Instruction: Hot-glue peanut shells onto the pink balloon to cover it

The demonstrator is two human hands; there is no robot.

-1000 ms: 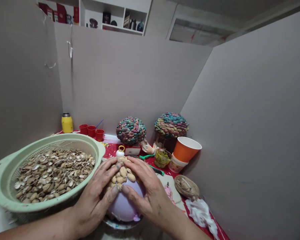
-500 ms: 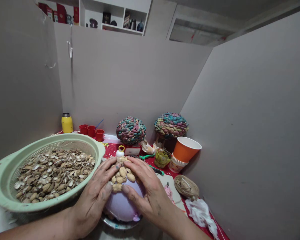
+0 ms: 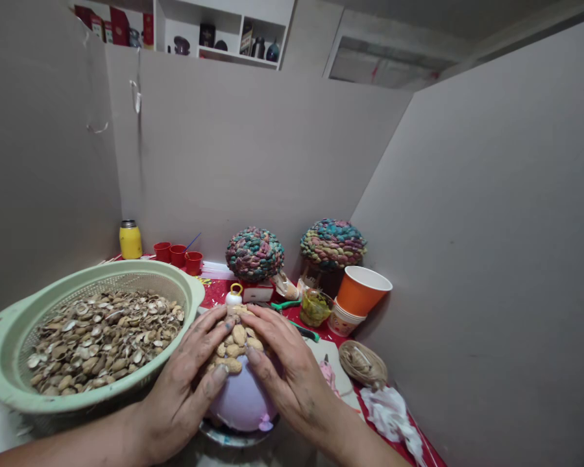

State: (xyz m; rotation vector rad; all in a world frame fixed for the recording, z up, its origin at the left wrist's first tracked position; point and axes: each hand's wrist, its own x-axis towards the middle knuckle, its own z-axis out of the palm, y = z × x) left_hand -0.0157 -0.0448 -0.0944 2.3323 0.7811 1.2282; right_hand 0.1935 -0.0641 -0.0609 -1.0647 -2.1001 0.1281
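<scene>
While both thumbs stand apart from the fingers, a person's left hand and right hand cup the upper part of a pale purple balloon at the lower center of the frame. Both grips are spread, not pinched: the fingers of each hand curve over peanut shells that cover the balloon's top, and the tips nearly meet at the far side. The left thumb touches a shell at the lower edge of the cluster; the right thumb rests beside the shells. The balloon's knot faces the camera, above the rim of a dish.

At lower left, a green colander holds a heap of loose shells. Beyond the hands, near the center, sit two multicolored domes, the right one behind a tilted orange cup. Coiled cord and a crumpled white bag lie at lower right; three red cups and a yellow bottle stand left of center.
</scene>
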